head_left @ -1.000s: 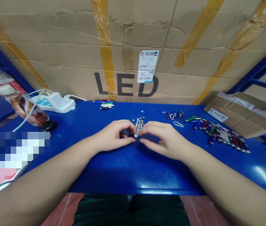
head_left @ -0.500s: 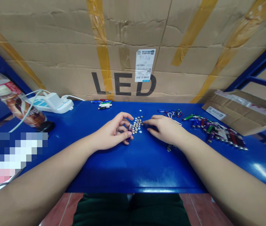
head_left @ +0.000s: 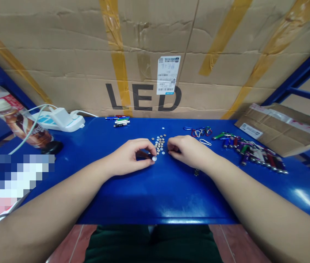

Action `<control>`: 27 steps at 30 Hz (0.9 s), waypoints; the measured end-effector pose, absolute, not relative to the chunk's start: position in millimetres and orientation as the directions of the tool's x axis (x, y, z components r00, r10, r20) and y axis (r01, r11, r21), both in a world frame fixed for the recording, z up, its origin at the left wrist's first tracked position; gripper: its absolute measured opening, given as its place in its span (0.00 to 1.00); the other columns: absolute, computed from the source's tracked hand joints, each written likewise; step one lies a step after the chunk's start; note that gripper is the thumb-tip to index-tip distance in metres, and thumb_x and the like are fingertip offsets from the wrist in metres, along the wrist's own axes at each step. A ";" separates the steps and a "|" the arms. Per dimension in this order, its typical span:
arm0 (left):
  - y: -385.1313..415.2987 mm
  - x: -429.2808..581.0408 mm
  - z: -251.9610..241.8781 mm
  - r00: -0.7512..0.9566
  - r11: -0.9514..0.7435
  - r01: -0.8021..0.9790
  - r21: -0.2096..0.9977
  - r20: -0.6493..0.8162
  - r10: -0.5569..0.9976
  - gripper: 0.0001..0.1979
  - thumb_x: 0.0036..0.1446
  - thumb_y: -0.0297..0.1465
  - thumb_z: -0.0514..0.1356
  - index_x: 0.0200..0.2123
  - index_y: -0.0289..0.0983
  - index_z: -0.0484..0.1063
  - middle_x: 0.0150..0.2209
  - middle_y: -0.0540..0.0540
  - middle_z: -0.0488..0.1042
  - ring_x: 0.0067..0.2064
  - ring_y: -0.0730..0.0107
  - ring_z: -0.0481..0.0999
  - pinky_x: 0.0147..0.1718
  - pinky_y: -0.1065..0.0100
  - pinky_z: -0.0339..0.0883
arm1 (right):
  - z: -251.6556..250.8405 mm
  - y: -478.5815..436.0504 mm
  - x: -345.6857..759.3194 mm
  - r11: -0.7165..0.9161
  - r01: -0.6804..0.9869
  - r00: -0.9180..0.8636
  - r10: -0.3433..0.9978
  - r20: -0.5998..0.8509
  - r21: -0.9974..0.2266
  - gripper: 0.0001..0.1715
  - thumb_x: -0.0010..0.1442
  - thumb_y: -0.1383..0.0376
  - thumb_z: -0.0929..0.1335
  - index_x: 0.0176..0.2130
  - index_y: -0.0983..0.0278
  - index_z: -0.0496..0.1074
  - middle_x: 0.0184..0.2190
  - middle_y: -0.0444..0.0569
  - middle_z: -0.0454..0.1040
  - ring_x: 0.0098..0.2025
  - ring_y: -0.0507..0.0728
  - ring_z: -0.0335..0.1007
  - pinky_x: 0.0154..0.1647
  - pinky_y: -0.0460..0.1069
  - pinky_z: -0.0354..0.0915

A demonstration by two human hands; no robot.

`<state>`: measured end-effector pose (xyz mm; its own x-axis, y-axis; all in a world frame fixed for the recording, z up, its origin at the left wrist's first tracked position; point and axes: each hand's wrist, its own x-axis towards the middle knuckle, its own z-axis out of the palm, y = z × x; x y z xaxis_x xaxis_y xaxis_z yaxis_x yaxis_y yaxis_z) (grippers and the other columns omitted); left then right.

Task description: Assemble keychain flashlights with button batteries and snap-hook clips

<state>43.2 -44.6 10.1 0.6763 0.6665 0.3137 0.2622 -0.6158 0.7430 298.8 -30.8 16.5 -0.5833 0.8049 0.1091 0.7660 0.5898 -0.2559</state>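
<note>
My left hand (head_left: 131, 156) is closed around a small dark flashlight tube (head_left: 149, 156), with its round whitish end pointing right. The fingers cover most of the tube. Several small silver button cells (head_left: 159, 144) lie loosely grouped on the blue table between my two hands. My right hand (head_left: 187, 149) is just right of these cells, its thumb and fingers curled together in a pinch. Whatever is between those fingertips is hidden from view.
Several coloured flashlights (head_left: 259, 155) lie in a pile at the right, near carabiners (head_left: 201, 131) and a small carton (head_left: 283, 128). Slim pen-like tubes (head_left: 120, 121) lie at the back. A power strip (head_left: 69, 124) and bottle (head_left: 25, 122) stand left. A large carton (head_left: 144, 69) walls the back.
My left hand has turned the flashlight from upright to lying sideways, its end now facing right. My right fingers, stretched toward the button cells before, have drawn back and curled together.
</note>
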 end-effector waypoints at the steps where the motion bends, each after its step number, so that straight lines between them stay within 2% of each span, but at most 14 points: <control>1: -44.5 43.2 10.1 0.676 -0.614 0.264 0.743 0.312 0.668 0.06 0.59 0.26 0.65 0.41 0.37 0.76 0.43 0.45 0.78 0.45 0.66 0.80 0.47 0.64 0.77 | 16.5 -31.4 299.4 0.591 0.758 -0.583 0.804 0.120 -0.277 0.07 0.59 0.75 0.69 0.33 0.64 0.72 0.32 0.47 0.75 0.33 0.53 0.69 0.36 0.47 0.60; 7: -43.6 43.4 9.1 0.670 -0.557 0.295 0.777 0.247 0.700 0.07 0.60 0.31 0.66 0.41 0.36 0.76 0.43 0.44 0.77 0.43 0.65 0.79 0.44 0.65 0.77 | 15.7 -37.8 300.8 0.625 0.615 -0.572 0.773 0.274 -0.480 0.09 0.56 0.74 0.68 0.29 0.62 0.65 0.26 0.41 0.70 0.27 0.51 0.64 0.32 0.45 0.58; 10: -42.9 43.1 7.7 0.657 -0.539 0.308 0.784 0.234 0.717 0.08 0.60 0.33 0.66 0.41 0.36 0.75 0.44 0.44 0.77 0.43 0.65 0.79 0.43 0.64 0.76 | 16.8 -38.7 301.8 0.639 0.649 -0.560 0.768 0.310 -0.412 0.08 0.54 0.75 0.68 0.30 0.63 0.67 0.28 0.43 0.72 0.29 0.51 0.65 0.34 0.46 0.59; 13: -42.6 42.4 6.7 0.638 -0.512 0.326 0.795 0.215 0.740 0.09 0.60 0.34 0.67 0.41 0.37 0.75 0.44 0.43 0.77 0.43 0.64 0.79 0.42 0.64 0.77 | 17.9 -36.2 307.8 0.594 0.729 -0.544 0.805 0.239 -0.341 0.08 0.55 0.75 0.68 0.34 0.63 0.73 0.32 0.47 0.76 0.32 0.53 0.69 0.36 0.47 0.62; 18: -42.5 41.8 6.5 0.619 -0.484 0.347 0.803 0.191 0.761 0.09 0.60 0.35 0.67 0.41 0.37 0.75 0.45 0.43 0.77 0.44 0.63 0.79 0.41 0.64 0.77 | 19.2 -32.7 319.3 0.444 0.856 -0.442 0.894 0.069 -0.265 0.13 0.60 0.72 0.69 0.43 0.63 0.81 0.38 0.51 0.82 0.36 0.56 0.76 0.40 0.49 0.68; 22: -42.3 41.4 6.3 0.616 -0.479 0.345 0.807 0.191 0.764 0.10 0.60 0.35 0.67 0.41 0.37 0.74 0.45 0.43 0.77 0.43 0.63 0.79 0.42 0.63 0.77 | 16.9 -30.6 315.9 0.475 0.851 -0.472 0.879 0.073 -0.222 0.15 0.65 0.67 0.69 0.50 0.62 0.81 0.43 0.52 0.82 0.42 0.59 0.78 0.46 0.51 0.70; 25: -42.3 40.9 5.8 0.618 -0.486 0.347 0.802 0.195 0.762 0.10 0.60 0.36 0.67 0.41 0.37 0.75 0.45 0.43 0.77 0.43 0.64 0.79 0.42 0.63 0.77 | 13.0 -27.2 310.2 0.521 0.836 -0.513 0.853 0.089 -0.170 0.12 0.66 0.66 0.69 0.47 0.61 0.82 0.45 0.53 0.82 0.46 0.61 0.78 0.50 0.53 0.69; 27: -42.2 40.7 5.4 0.620 -0.492 0.348 0.798 0.198 0.760 0.10 0.60 0.36 0.67 0.41 0.37 0.75 0.45 0.44 0.77 0.44 0.64 0.79 0.42 0.63 0.77 | 11.2 -25.4 307.8 0.514 0.841 -0.507 0.858 0.086 -0.171 0.10 0.65 0.69 0.69 0.43 0.62 0.82 0.43 0.53 0.82 0.45 0.60 0.78 0.48 0.52 0.69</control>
